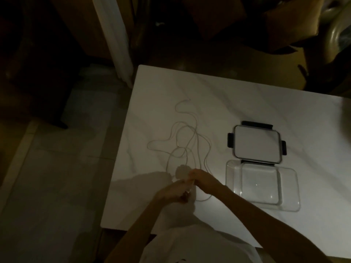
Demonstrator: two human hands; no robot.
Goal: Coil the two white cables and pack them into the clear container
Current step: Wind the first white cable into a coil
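Loose white cable lies in tangled loops on the white table, stretching away from my hands; I cannot tell the two cables apart. My left hand and my right hand meet near the table's front edge, both pinching a near end of the cable. A small loop hangs below them. The clear container sits open and empty to the right of my hands. Its lid, with dark clips, lies flat just behind it.
The table's left edge drops to a tiled floor. Dark furniture and cardboard boxes stand beyond the far edge. The scene is dim.
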